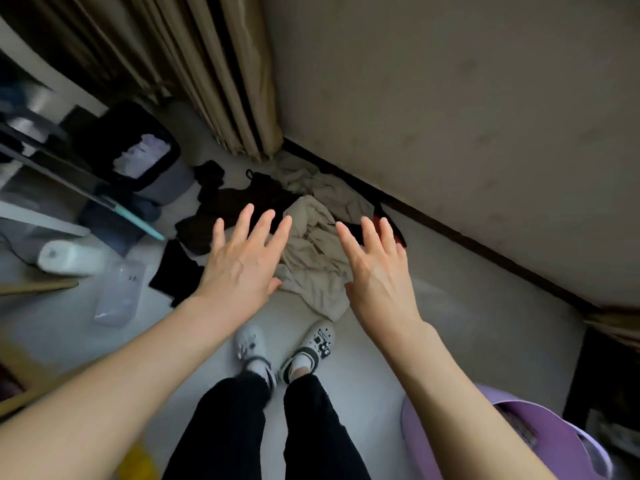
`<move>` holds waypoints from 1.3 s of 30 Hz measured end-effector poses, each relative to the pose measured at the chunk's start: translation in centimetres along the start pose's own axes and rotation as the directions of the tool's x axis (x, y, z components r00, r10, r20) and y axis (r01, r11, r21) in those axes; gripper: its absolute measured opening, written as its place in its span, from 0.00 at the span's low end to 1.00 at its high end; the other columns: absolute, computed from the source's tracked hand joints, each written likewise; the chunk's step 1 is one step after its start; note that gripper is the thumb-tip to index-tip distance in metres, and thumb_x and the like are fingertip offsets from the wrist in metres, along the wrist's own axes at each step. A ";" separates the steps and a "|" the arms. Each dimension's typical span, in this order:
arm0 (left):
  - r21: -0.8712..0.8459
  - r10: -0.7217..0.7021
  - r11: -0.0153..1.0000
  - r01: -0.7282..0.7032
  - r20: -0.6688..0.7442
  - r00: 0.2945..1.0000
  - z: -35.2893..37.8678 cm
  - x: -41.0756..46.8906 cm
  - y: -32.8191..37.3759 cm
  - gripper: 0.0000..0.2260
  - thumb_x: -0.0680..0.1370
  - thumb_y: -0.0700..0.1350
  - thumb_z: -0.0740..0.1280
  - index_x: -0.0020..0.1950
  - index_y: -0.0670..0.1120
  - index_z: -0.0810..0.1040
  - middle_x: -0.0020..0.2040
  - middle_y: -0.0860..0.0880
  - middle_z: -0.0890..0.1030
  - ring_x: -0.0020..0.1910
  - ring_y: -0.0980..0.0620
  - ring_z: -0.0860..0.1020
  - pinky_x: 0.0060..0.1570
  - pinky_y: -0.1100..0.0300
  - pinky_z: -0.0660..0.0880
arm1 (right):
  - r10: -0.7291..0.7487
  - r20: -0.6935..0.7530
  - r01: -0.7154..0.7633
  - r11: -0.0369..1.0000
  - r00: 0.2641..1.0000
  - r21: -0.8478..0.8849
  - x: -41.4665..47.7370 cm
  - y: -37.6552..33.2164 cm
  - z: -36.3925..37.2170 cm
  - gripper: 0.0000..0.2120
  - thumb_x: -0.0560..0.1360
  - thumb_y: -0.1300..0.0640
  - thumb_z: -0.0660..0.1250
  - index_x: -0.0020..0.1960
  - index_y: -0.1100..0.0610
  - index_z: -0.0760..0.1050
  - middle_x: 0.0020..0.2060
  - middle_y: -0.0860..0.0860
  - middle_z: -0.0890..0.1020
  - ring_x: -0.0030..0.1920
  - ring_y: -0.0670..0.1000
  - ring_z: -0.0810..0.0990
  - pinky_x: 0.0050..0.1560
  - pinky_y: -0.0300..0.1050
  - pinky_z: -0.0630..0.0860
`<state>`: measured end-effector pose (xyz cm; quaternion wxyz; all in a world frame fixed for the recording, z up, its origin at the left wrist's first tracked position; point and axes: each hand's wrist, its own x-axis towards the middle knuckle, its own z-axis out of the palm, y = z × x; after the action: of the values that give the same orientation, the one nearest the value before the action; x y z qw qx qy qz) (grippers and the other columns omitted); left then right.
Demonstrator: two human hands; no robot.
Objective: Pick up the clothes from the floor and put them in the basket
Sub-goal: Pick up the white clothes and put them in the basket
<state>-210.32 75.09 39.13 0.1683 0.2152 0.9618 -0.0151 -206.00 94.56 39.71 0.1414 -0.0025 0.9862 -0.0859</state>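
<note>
A pile of clothes lies on the pale floor by the wall. It holds a beige garment (313, 261), a dark brown one (228, 202), a black piece (176, 271) and a bit of red cloth (379, 211). My left hand (242, 268) and my right hand (377, 271) are stretched out above the pile, palms down, fingers spread, holding nothing. The purple basket (554, 441) stands at the lower right, beside my right forearm; little of its inside shows.
Beige curtains (214, 74) hang at the back and a wall (450, 98) runs along the right. A dark bin with white contents (138, 150), a white roll (69, 258) and a clear plastic box (119, 292) sit at the left. My feet in white clogs (287, 348) stand just before the pile.
</note>
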 end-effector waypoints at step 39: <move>-0.153 0.161 0.980 -0.129 0.217 0.963 56.1 35.2 -3.3 0.15 0.78 0.45 0.62 0.63 0.45 0.78 0.64 0.41 0.73 0.56 0.37 0.75 0.48 0.48 0.73 | 0.025 0.236 -0.043 0.997 0.971 0.071 30.3 11.3 59.4 0.10 0.81 0.58 0.57 0.58 0.56 0.75 0.48 0.56 0.80 0.47 0.58 0.80 0.43 0.46 0.68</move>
<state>-223.80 80.75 -25.57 0.2926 0.2700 0.9165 0.0388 -218.25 94.75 -26.77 0.2585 0.0094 0.9585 -0.1198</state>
